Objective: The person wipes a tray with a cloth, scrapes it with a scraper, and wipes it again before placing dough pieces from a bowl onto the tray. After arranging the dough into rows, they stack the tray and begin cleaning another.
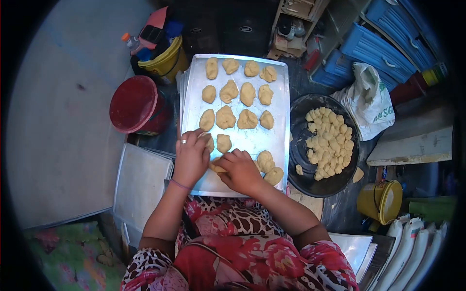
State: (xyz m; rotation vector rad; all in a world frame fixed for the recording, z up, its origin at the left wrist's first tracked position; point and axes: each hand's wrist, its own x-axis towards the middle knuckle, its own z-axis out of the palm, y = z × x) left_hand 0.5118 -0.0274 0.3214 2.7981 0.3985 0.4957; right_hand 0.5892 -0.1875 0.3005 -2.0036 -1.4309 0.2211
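Note:
Rows of pale dough pieces (pixel 247 119) lie on a metal baking tray (pixel 279 102) in front of me. My left hand (pixel 191 156), with a ring on one finger, curls around a dough piece (pixel 209 143) at the tray's left edge, which it partly covers. Closed around another dough piece (pixel 217 167) is my right hand (pixel 242 172), close to the left thumb. Two dough pieces (pixel 274 176) touch each other just right of my right hand. A single dough piece (pixel 224 143) sits above and between the hands.
Right of the tray, a round black pan (pixel 297 145) holds many small dough lumps (pixel 332 143). A white sack (pixel 371 102) and a yellow bucket (pixel 381 201) stand beyond it. To the left are a red-lidded bucket (pixel 133 104) and stacked metal trays (pixel 141 169).

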